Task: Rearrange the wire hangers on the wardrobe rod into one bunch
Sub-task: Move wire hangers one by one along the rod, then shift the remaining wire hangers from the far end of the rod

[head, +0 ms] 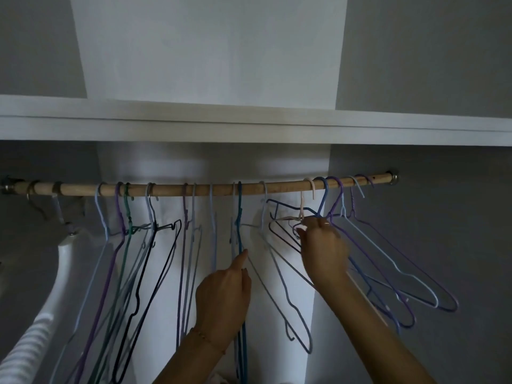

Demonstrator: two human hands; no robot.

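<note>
A wooden rod (171,188) spans the wardrobe, with several coloured wire hangers spread along it. A teal-blue hanger (240,206) hangs near the middle, and my left hand (224,297) reaches up beside it, index finger touching its wire. My right hand (322,246) grips the necks of a pale pink hanger (302,200) and a blue hanger (322,199) toward the right end. Purple and light-blue hangers (388,259) hang to the right of that hand. A cluster of purple, green and black hangers (130,245) hangs at the left.
A white shelf (249,128) runs just above the rod. At the far left a white plastic hanger (66,253) carries a striped garment (27,345). Grey side walls and a white back panel enclose the space.
</note>
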